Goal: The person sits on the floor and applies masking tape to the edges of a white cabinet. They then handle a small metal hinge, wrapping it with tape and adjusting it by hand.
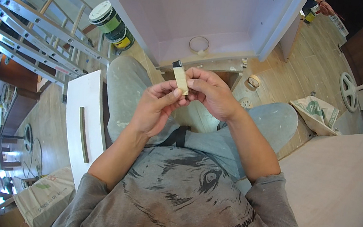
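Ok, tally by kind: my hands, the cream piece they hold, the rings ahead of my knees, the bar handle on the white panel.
Hands: 2 (left hand, right hand)
Cream piece: 1
Rings: 2 (cabinet ring, floor ring)
Bar handle: 1
Total: 6

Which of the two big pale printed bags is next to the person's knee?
The crumpled off-white bag with green printing, beside the right grey-blue trouser knee. The other pale bag is at the lower left, farther away.

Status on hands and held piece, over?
Left hand, right hand: both pinching. Small pale-yellow rectangular piece with black end: tilted. Nothing visibly blocking.
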{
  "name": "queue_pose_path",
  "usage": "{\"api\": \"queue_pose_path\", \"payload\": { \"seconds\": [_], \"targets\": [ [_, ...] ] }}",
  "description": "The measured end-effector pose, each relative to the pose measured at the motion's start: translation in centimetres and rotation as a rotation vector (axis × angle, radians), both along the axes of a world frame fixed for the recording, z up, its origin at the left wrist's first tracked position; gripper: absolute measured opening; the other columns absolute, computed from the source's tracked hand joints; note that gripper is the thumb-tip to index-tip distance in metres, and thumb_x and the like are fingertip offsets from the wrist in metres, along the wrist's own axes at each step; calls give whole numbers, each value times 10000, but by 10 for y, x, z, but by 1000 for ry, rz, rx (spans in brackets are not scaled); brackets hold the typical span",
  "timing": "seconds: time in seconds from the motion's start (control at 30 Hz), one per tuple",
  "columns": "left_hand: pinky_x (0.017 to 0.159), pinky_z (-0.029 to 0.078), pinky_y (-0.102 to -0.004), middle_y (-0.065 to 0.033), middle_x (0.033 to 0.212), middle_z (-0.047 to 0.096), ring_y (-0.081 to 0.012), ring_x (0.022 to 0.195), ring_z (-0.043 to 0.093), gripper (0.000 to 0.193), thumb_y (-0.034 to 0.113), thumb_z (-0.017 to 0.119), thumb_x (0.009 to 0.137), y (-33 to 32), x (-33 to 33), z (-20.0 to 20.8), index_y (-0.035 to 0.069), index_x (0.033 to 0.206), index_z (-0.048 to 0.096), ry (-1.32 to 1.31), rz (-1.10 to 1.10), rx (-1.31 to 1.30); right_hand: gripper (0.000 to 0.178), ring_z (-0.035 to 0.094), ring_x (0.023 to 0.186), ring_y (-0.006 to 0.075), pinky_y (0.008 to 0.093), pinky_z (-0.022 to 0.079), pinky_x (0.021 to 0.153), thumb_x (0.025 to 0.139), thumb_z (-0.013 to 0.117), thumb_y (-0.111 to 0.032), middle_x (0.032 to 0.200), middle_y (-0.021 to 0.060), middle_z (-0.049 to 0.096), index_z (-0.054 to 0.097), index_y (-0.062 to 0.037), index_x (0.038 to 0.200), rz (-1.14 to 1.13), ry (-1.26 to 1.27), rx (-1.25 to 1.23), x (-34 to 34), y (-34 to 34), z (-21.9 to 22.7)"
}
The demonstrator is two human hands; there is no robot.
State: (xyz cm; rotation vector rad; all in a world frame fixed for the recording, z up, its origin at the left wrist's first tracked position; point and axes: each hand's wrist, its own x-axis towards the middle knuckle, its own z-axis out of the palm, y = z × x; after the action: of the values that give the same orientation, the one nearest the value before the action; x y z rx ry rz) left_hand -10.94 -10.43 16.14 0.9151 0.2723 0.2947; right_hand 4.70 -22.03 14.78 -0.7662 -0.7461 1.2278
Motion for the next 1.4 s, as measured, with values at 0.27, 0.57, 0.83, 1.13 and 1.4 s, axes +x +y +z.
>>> {"api": "queue_pose_path", "payload": {
  "seconds": [0.27, 0.57, 0.83, 1.13, 1.4],
  "targets": [
    [864, 570, -282, -116, 1028, 699, -167, 939, 681, 168, 53, 648, 970, 0, 3, 0, -17, 1123, 655, -30, 76, -52, 159, 636, 774, 90, 254, 546, 736, 996, 634, -170, 897, 24, 674, 640, -24, 1059, -177, -16, 75, -8, 3, 12],
    [892, 547, -312, -84, 1039, 679, -166, 975, 661, 182, 61, 701, 940, -13, 7, 0, -15, 1102, 666, 26, 320, 359, 113, 652, 775, 92, 247, 545, 710, 904, 759, -94, 880, 50, 710, 683, -20, 943, -316, -7, 58, -9, 6, 0],
    [845, 532, -265, -103, 1070, 691, -147, 949, 663, 266, 13, 749, 891, -15, 5, 15, -49, 1148, 713, 83, 340, 555, 102, 643, 755, 96, 251, 545, 696, 911, 750, -90, 864, 58, 706, 677, -20, 923, -316, 56, 89, -12, 5, -1],
    [808, 522, -244, -80, 1057, 690, -115, 901, 634, 312, 65, 806, 856, -15, 9, 18, -48, 1135, 723, 101, 308, 580, 94, 668, 803, 106, 253, 564, 730, 923, 735, -91, 885, 64, 712, 679, -18, 940, -334, 42, 67, -10, 5, -2],
    [780, 524, -239, -64, 979, 700, -95, 868, 633, 309, 68, 816, 845, -12, 9, 21, -53, 1115, 728, 177, 300, 622, 103, 664, 815, 99, 250, 559, 743, 930, 730, -100, 896, 59, 713, 689, -11, 961, -385, -28, 71, -13, 7, -1]
  ]
}}
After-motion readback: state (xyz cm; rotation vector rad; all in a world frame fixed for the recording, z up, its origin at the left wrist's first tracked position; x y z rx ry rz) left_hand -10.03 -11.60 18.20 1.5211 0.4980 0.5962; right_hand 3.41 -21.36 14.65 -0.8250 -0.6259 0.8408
